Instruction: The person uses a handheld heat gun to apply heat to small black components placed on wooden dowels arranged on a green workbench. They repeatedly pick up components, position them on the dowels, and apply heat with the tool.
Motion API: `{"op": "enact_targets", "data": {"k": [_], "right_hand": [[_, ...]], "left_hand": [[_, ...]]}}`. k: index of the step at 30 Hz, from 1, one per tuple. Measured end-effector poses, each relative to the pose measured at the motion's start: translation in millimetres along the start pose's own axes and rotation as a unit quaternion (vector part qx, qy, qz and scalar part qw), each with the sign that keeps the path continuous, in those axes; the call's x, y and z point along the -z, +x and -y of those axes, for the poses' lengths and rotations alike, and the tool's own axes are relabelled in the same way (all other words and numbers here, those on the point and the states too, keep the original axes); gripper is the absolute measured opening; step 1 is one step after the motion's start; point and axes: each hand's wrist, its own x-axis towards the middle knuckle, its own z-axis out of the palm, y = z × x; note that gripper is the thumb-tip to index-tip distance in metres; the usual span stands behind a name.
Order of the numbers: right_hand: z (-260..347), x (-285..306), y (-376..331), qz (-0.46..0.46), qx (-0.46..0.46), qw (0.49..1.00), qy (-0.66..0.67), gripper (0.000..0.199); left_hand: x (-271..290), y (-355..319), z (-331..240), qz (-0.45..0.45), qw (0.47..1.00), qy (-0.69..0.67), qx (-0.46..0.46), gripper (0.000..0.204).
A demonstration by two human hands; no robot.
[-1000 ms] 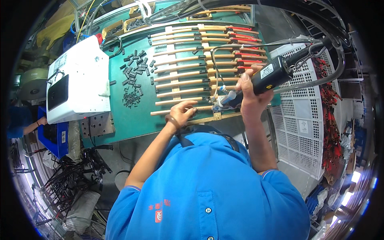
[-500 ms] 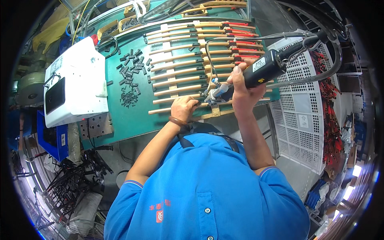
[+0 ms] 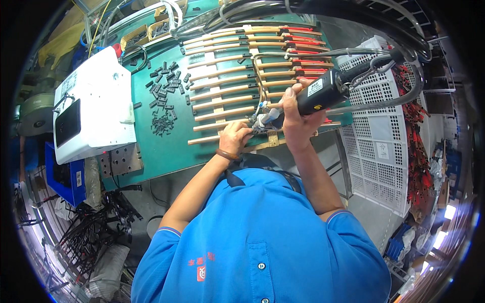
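My right hand (image 3: 301,121) is wrapped round a black handheld power screwdriver (image 3: 321,93) with hoses and a cable. The tool slants down to the left, and its metal nose (image 3: 263,120) is at the nearest wooden strips, close to my left fingertips. My left hand (image 3: 235,137) lies over the nearest wooden strip (image 3: 204,141) with its fingers drawn together; what they pinch is hidden. Several curved wooden strips (image 3: 217,92) lie side by side on a pale wooden rack (image 3: 217,108). Small black clips sit along them, and red pieces (image 3: 303,43) cover the right ends of several.
Loose black parts (image 3: 164,88) and a pile of small screws (image 3: 162,123) lie on the green table (image 3: 146,164). At left stands a white machine (image 3: 96,101) above a blue bin (image 3: 68,177). A white perforated crate (image 3: 376,146) stands right; thick hoses (image 3: 303,7) hang overhead.
My right hand and the screwdriver have moved a little left and down, bringing the nose nearer my left fingers. The overhead hoses have swung. My left hand has barely shifted.
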Motion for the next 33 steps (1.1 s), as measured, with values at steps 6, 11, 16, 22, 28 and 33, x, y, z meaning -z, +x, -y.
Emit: {"op": "enact_targets", "data": {"k": [6, 11, 16, 22, 28, 33], "right_hand": [[-17, 5, -10, -0.008, 0.017, 0.999, -0.042, 0.034], [-15, -2, -14, -0.029, 0.014, 0.999, -0.012, 0.031], [-18, -1, -23, -0.005, 0.046, 0.997, -0.062, 0.031], [-15, -5, -25, -0.015, 0.05, 0.997, -0.059, 0.02], [-22, -7, -17, 0.0, 0.072, 0.994, -0.086, 0.014], [-26, -1, -22, -0.01, 0.036, 0.998, -0.05, 0.03]], "left_hand": [[1, 0, 1, 0.003, 1.0, -0.017, -0.006, 0.019], [3, 1, -1, 0.007, 1.0, -0.013, -0.004, 0.019], [6, 3, -4, 0.016, 1.0, 0.001, -0.003, 0.019], [3, 0, -1, 0.03, 0.999, 0.026, 0.002, 0.018], [2, 5, 4, 0.018, 1.0, 0.011, -0.019, 0.017], [2, 2, 3, 0.026, 0.999, 0.017, -0.01, 0.018]]}}
